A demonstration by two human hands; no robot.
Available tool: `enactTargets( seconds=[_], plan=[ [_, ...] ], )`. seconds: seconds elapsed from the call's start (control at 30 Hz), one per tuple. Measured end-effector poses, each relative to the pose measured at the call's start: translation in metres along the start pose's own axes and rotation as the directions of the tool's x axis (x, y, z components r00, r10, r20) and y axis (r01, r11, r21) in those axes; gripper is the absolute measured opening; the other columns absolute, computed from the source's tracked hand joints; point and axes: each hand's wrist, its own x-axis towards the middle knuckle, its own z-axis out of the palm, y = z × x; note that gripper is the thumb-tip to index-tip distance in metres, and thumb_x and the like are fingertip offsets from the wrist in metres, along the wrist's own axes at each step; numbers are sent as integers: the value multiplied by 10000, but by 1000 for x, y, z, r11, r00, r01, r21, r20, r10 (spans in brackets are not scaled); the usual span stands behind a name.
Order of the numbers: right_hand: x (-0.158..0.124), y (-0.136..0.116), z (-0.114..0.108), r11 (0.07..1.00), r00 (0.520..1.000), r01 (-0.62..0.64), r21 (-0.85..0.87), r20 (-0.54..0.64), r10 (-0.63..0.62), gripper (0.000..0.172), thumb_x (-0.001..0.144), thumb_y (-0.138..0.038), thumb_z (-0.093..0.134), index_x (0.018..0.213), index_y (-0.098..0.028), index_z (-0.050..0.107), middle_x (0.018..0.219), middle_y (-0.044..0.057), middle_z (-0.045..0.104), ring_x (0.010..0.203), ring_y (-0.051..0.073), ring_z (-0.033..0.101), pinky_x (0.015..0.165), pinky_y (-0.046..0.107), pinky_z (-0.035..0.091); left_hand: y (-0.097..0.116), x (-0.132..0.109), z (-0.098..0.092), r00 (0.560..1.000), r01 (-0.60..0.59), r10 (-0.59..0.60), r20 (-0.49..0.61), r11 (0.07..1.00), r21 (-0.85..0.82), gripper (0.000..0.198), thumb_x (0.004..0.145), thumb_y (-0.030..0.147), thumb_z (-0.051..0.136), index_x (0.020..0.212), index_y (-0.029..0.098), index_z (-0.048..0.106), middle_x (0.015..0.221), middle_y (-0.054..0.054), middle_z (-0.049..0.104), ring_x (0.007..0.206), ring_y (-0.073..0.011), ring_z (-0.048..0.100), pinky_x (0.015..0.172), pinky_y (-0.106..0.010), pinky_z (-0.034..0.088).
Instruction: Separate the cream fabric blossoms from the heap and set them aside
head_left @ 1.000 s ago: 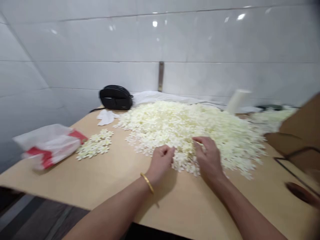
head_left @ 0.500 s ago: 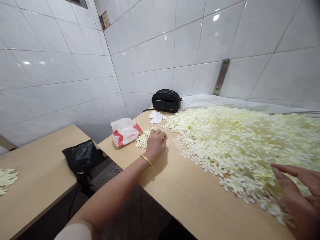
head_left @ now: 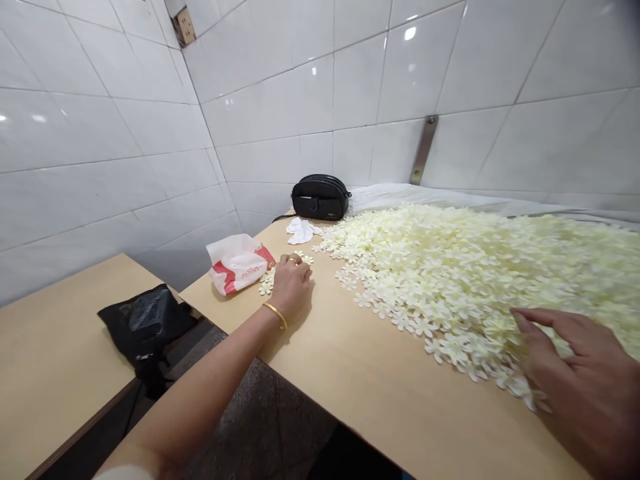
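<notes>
A broad heap of pale yellow-white artificial flower petals [head_left: 450, 267] covers the table's right side. My right hand [head_left: 580, 373] is at the heap's near edge, thumb and forefinger tips pressed together; whether a flower is between them is hidden. Farther left, my left hand [head_left: 291, 283], with a gold ring and bangle, curls its fingers down beside a small cluster of the same flowers [head_left: 266, 283]. What its fingertips hold, if anything, cannot be seen. Just left of that cluster lies a white and red tissue packet [head_left: 237, 265].
Behind the left hand are a crumpled white tissue [head_left: 303, 231] and a black bag [head_left: 321, 197] against the tiled wall. White sheeting [head_left: 395, 193] lies behind the heap. A black pouch [head_left: 147, 320] rests on a second table [head_left: 60, 360], separated by a gap.
The whole view has shifted slightly, so things appear farther left. My right hand shows more fully, its thumb and forefinger still together. My left hand stays by the small cluster, fingers still curled.
</notes>
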Motion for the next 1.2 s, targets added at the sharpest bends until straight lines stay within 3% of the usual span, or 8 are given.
enactTargets(
  seconds=[0.07,0.17,0.23,0.33,0.5,0.67,0.93,1.2],
  plan=[
    [4,-1,-2,996,996,91,-17,9,-90,136,734,-300,481,767,-213,580,799,72,629,812,249,568,750,353,432,20,-8,-10,1000,-2,2,-2,995,-96,200,767,202,402,671,152,570,768,-61,538,797,-174,450,732,-326,365],
    [7,-6,-6,989,989,146,14,-27,-145,91,736,-223,510,776,-194,587,771,88,625,812,234,557,751,337,427,64,-33,-18,939,188,42,342,769,-611,118,748,210,434,736,144,530,612,6,501,572,-100,441,558,-234,370],
    [6,-15,-14,989,991,137,48,-8,-136,107,754,-211,490,781,-184,590,776,82,612,814,225,545,766,361,418,94,-54,-16,848,362,101,520,606,-709,61,716,199,481,718,141,499,562,32,470,514,-76,417,502,-201,344],
    [-2,-35,-32,978,974,160,130,137,-178,119,770,-200,475,808,-182,587,812,64,592,829,202,530,755,353,428,127,-80,-5,779,411,186,598,568,-713,74,707,202,496,666,143,480,567,28,477,511,-73,421,490,-194,338],
    [-35,-63,-65,960,880,90,266,430,-202,153,802,-159,432,847,-166,578,850,72,570,834,179,520,737,319,436,146,-97,16,847,11,298,440,818,-575,51,740,188,464,723,156,500,638,-5,510,604,-121,469,567,-246,373],
    [-70,-69,-81,957,838,-13,288,525,-146,223,816,-129,390,952,-163,563,922,89,556,881,186,513,760,332,439,141,-113,9,909,-196,368,195,791,-579,127,794,145,393,852,153,505,818,-62,543,801,-154,498,705,-283,428],
    [-92,-74,-79,951,775,221,216,553,-306,409,735,-26,374,1112,-115,503,1096,127,536,1013,236,444,848,428,392,136,-149,8,744,-533,666,54,640,-553,574,733,-17,339,1288,101,249,1108,-136,550,1087,-194,445,889,-373,431],
    [-89,-83,-85,886,670,462,46,637,-383,440,665,-67,420,1085,-75,552,1137,142,540,1086,277,399,938,487,288,141,-150,20,745,-590,667,-14,649,-479,586,729,-23,301,1304,36,204,1164,-168,523,1133,-194,429,946,-422,398]
  ],
)
